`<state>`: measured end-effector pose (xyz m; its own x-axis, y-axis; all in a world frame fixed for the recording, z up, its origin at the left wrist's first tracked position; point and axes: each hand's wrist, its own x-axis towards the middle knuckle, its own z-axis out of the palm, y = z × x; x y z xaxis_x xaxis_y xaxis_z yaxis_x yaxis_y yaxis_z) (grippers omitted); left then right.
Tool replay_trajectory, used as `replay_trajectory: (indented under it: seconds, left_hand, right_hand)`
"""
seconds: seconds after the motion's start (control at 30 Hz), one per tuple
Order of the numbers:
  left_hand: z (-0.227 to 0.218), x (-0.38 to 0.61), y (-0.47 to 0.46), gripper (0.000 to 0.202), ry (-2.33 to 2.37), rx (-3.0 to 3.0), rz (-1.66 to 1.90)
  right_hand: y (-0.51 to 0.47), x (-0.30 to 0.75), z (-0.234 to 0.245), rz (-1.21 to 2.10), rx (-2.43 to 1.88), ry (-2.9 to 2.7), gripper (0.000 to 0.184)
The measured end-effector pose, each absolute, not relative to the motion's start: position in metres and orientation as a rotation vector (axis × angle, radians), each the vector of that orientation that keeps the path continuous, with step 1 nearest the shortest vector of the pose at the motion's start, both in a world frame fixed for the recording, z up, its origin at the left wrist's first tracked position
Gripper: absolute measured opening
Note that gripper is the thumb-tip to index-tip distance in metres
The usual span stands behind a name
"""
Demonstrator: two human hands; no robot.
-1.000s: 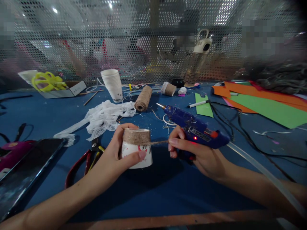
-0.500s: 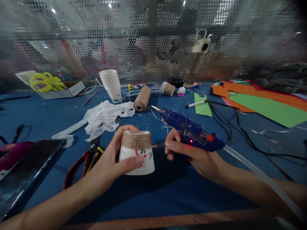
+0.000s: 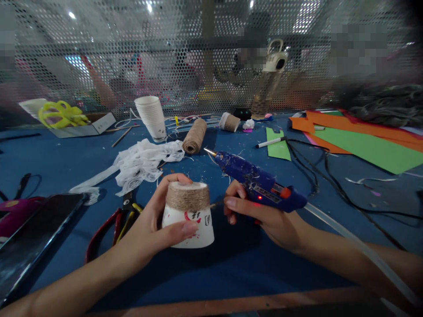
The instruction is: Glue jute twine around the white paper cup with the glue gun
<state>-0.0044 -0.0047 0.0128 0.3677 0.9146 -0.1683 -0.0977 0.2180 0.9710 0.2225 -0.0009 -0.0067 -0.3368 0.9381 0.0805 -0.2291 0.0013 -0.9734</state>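
Note:
An upside-down white paper cup [image 3: 202,233] is held in my left hand [image 3: 165,220], thumb across its front and fingers behind. Brown twine [image 3: 188,197] wraps the cup's narrow end in close rows, above red and black print. My right hand [image 3: 254,209] is closed round a blue hot glue gun [image 3: 246,174], its red light lit and its metal tip pointing up and left. A short twine end runs from the cup toward the pinched thumb and finger of that hand. The glue gun's handle is mostly hidden by the hand.
Behind the cup lie a twine roll [image 3: 194,136], white lace [image 3: 142,163] and stacked paper cups [image 3: 151,118]. Scissors [image 3: 127,211] and a phone-like dark slab [image 3: 39,246] are at left. Coloured paper [image 3: 366,145] and black cables [image 3: 346,193] spread right. A bottle [image 3: 269,83] stands at the mesh screen.
The cup has come slightly lower and nearer, tilting a little. The glue gun and my right hand have shifted slightly left. Both hands keep their hold.

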Motion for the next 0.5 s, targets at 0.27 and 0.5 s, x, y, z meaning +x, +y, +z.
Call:
replay_trajectory:
  seconds: [0.27, 0.5]
  left_hand:
    - [0.0144, -0.0041, -0.0058, 0.063, 0.901, 1.091, 0.868]
    - [0.0112, -0.0059, -0.0057, 0.063, 0.846, 1.084, 0.849]
  right_hand:
    - [-0.0001, 0.2203, -0.0088, 1.548, -0.811, -1.274, 0.025]
    - [-0.0026, 0.2172, -0.0051, 1.486, -0.896, -1.292, 0.026]
